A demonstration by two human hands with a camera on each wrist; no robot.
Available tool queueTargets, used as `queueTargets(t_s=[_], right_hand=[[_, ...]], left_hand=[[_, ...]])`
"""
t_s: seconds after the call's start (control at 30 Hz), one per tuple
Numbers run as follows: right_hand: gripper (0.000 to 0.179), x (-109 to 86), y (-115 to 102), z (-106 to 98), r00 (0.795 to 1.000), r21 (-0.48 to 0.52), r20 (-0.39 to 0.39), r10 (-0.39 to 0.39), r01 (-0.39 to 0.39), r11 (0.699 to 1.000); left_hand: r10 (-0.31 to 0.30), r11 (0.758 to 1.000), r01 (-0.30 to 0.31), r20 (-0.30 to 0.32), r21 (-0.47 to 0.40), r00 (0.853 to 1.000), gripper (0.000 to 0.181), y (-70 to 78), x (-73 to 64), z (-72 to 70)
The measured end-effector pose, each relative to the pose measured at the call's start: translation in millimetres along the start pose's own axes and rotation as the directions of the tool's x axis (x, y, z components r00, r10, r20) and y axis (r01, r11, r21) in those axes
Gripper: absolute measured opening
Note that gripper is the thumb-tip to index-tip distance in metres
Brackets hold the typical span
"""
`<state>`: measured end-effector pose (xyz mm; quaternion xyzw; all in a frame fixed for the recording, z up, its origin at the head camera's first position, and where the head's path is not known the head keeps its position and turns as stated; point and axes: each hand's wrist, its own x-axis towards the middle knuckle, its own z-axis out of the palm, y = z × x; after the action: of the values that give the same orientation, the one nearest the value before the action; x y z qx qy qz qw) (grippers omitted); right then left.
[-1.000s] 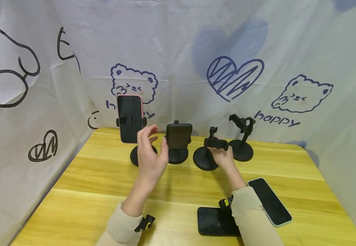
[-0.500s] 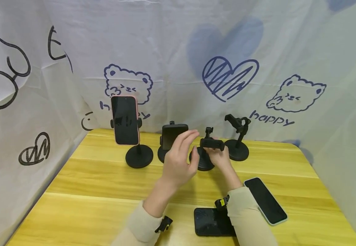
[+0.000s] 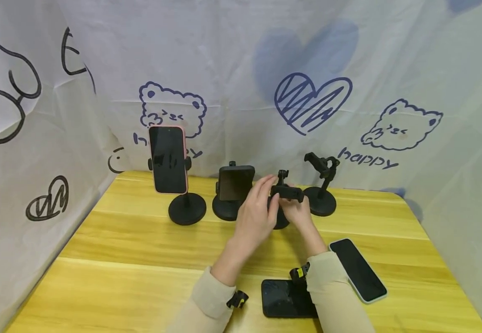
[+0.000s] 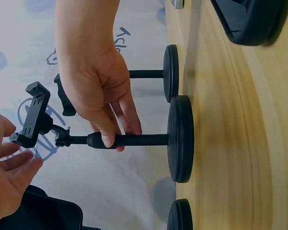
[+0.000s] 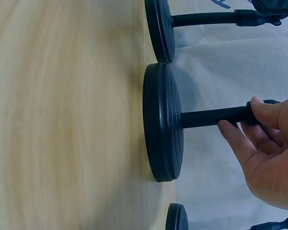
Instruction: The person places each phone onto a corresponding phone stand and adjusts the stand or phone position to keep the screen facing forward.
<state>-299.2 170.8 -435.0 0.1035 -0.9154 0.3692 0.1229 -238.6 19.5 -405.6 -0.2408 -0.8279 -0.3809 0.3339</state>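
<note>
A black phone stand with a round base is upright on the table. In the left wrist view my right hand pinches its pole between thumb and fingers, below the joint. My left hand is at the left end of the stand's phone clamp, fingers spread and loosely bent. In the left wrist view its fingertips lie right beside the clamp's lower end. The clamp holds no phone. From the head, the pole is mostly hidden behind the clamp and hands.
To the left, one stand holds a pink-edged phone and another a dark phone. An unloaded stand is close on the right. A black phone and a white-edged phone lie in front on the wooden table.
My left hand has moved right, from beside the pink-edged phone's stand past the dark phone to the clamp. My right hand has stayed on the pole. The view has shifted slightly.
</note>
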Motion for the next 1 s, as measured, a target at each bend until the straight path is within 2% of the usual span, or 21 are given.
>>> queueTargets(t_s=[0.1,0.33,0.57,0.73,0.87,1.0], right_hand=[[0.014,0.0,-0.7,-0.7,1.0,-0.003,-0.003,0.011,-0.011,1.0],[0.019,0.7,-2.3,-2.1,1.0,-0.004,0.0,0.025,-0.025,1.0],[0.042,-7.1,-1.3,-11.0,0.99,0.099,0.056,0.132,-0.137,0.986],[0.052,-21.2,-5.4,-25.2,0.99,0.194,-0.008,0.139,-0.134,0.972],[0.056,-33.8,-9.9,-39.4,0.988,0.306,-0.024,0.151,-0.137,0.942],[0.062,-46.2,-10.1,-50.8,0.991,0.438,0.026,0.134,-0.131,0.889]], left_hand=[[-0.013,0.999,0.013,0.004,-0.031,1.0,0.032,0.0,0.2,-0.8],[-0.003,0.996,0.001,-0.021,-0.085,1.0,0.028,0.1,-0.5,-1.0],[-0.028,0.994,0.027,-0.005,-0.111,1.0,0.028,0.1,-2.2,-2.2],[-0.04,0.993,0.039,-0.007,-0.113,0.999,0.028,-1.1,-2.8,-2.4],[-0.039,0.991,0.038,-0.003,-0.129,0.999,0.029,-1.5,-1.6,-2.4],[-0.039,0.991,0.038,-0.002,-0.127,0.999,0.03,-1.0,-1.6,-2.6]])
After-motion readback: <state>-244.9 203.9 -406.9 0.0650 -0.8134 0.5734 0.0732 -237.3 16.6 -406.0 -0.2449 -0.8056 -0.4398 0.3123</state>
